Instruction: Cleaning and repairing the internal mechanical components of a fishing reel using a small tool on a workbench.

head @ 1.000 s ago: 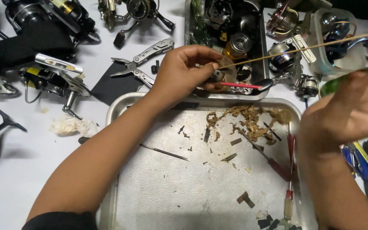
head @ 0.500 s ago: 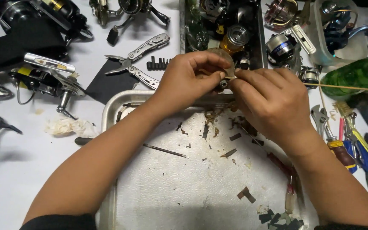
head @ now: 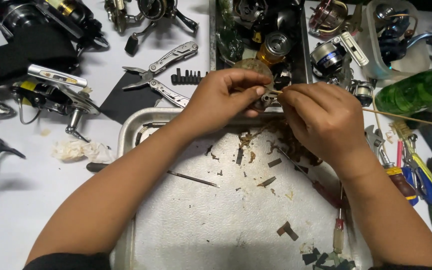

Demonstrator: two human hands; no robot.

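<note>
**Stick poked into a small reel part over the tray**

The left hand (head: 226, 97) is closed around a small round metal part (head: 256, 70), apparently a fishing-reel component, pinching it between thumb and fingers above the far rim of the metal tray (head: 126, 145). The right hand (head: 323, 117) is curled tight on a thin wooden stick (head: 401, 117), whose tip meets the part while its long end trails out to the right.

The stick looks slender; too much sideways pressure could probably snap it or make it slip off the part. Brown debris (head: 286, 140) lies in the tray just below the hands, and any bit knocked loose past the far rim might land among the reels in the parts bin (head: 306, 50) or near the multi-tool pliers (head: 161, 75) to the left.
</note>
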